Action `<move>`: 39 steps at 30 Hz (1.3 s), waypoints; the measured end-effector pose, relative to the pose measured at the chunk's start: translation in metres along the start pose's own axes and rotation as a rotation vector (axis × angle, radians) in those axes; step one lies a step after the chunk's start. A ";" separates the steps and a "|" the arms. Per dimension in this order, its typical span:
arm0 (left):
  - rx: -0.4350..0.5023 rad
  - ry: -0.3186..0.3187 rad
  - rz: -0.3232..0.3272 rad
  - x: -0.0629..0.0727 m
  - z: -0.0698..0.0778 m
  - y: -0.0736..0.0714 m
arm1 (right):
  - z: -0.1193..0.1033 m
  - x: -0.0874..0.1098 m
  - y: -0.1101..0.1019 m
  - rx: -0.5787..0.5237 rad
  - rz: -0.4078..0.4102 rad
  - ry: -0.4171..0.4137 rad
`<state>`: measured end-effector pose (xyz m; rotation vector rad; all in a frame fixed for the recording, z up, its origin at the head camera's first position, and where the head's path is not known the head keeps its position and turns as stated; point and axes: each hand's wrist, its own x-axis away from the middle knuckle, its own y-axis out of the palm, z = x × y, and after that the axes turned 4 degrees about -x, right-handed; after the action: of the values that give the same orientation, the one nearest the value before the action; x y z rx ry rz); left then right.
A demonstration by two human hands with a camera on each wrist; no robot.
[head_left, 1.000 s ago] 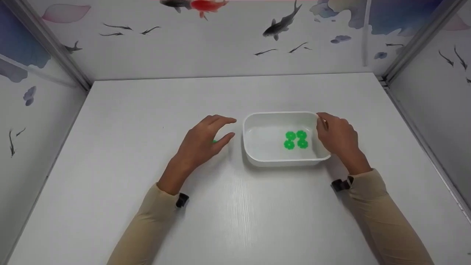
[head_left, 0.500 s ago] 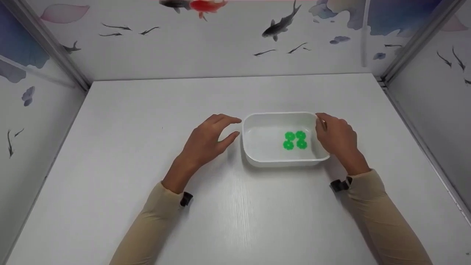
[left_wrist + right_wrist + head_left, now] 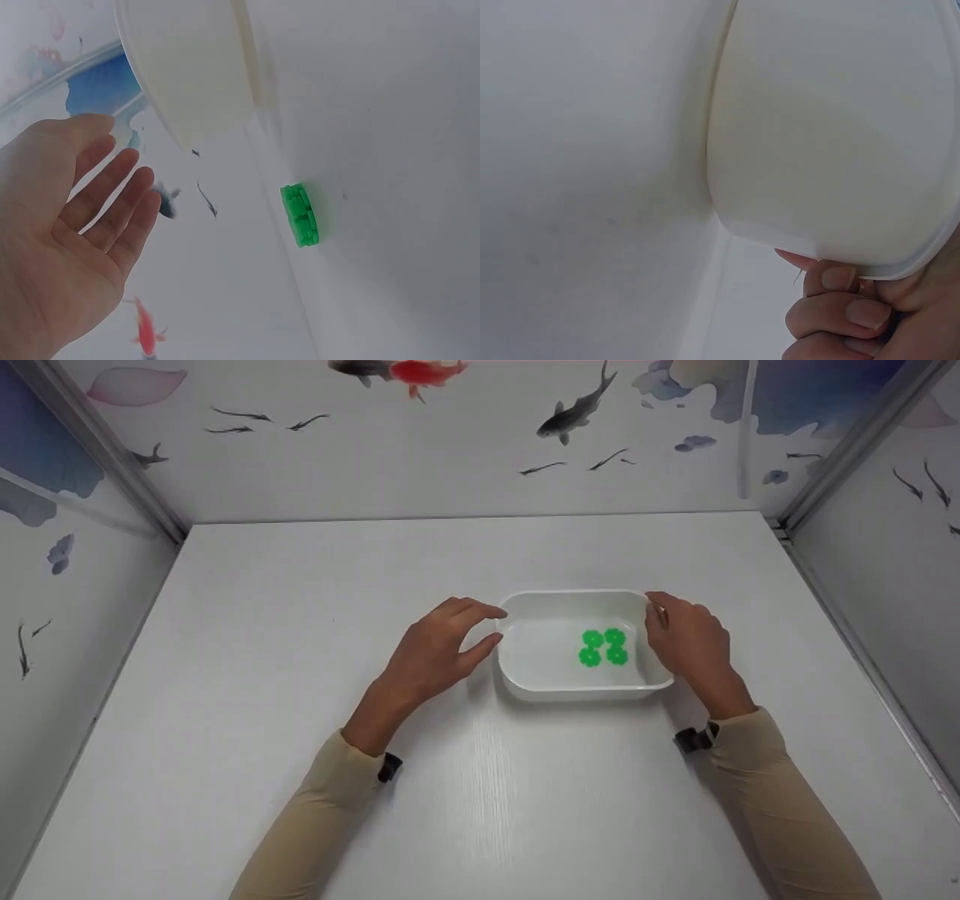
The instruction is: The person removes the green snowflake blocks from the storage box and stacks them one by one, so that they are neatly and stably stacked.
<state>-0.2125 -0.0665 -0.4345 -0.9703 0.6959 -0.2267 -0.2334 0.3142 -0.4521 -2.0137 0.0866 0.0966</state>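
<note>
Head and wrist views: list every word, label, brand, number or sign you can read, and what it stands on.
None can be read.
White tub, green pieces and table: no lettering visible.
Back wall: fish pictures, no writing seen.
Black wrist devices: too small to tell.

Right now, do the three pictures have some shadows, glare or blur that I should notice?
Head view: soft shadows below the white container and beside the sleeves, pale sheen on the tabletop; left wrist view: hazy, with a faint green tint beside the green piece; right wrist view: dim and low in contrast, the container's wall almost featureless, though nails on the right hand show.
</note>
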 end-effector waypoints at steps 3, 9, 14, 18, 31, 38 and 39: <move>0.002 0.013 -0.006 -0.002 0.003 0.001 | 0.001 0.001 0.000 0.003 0.006 -0.005; 0.008 0.023 -0.017 -0.008 0.012 0.004 | -0.001 0.000 0.000 0.018 0.008 -0.007; 0.018 0.038 -0.014 -0.011 0.018 0.007 | -0.001 -0.001 -0.001 0.022 0.009 -0.012; 0.029 0.057 -0.013 -0.014 0.022 0.011 | 0.000 0.000 -0.001 0.020 0.012 -0.020; 0.070 0.063 -0.076 -0.028 0.036 0.033 | -0.002 0.000 0.000 0.022 0.000 0.000; 0.070 0.068 -0.093 -0.036 0.048 0.043 | -0.002 0.000 0.000 0.026 0.010 -0.004; 0.066 0.069 -0.095 -0.037 0.050 0.044 | -0.002 0.000 0.000 0.025 0.009 -0.004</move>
<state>-0.2144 0.0099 -0.4360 -0.9366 0.7013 -0.3662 -0.2338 0.3126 -0.4515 -1.9880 0.0943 0.1048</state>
